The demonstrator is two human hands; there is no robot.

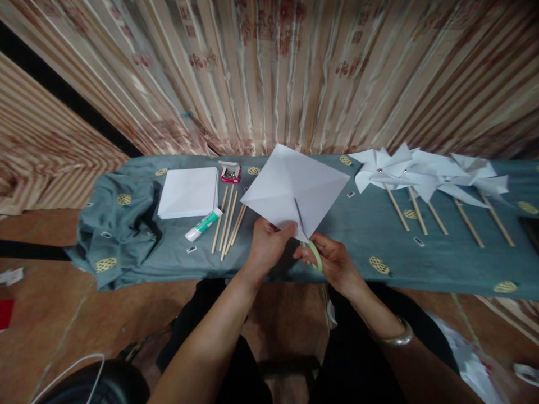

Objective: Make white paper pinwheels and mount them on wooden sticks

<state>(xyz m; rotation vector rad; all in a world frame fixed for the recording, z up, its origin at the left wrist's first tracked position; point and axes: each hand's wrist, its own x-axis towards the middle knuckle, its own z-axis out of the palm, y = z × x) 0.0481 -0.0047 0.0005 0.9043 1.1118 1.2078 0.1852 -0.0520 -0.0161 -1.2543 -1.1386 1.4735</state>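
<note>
A square sheet of white paper (290,179) with crossing creases is held up corner-down above the table. My left hand (269,241) pinches its lower left edge, thumb on top. In my right hand (330,258) is a pair of scissors (315,257) with pale green handles, my fingers through the loops. One dark blade lies over the paper, running from the lower corner toward the middle; the other blade is hidden beneath the sheet.
Left of the paper lie a stack of white sheets (188,192), a glue stick (204,224), several wooden sticks (227,221) and a small red box (229,173) of metal pins. Several white paper pinwheels (381,170) on sticks lie at right on the green tablecloth (357,224).
</note>
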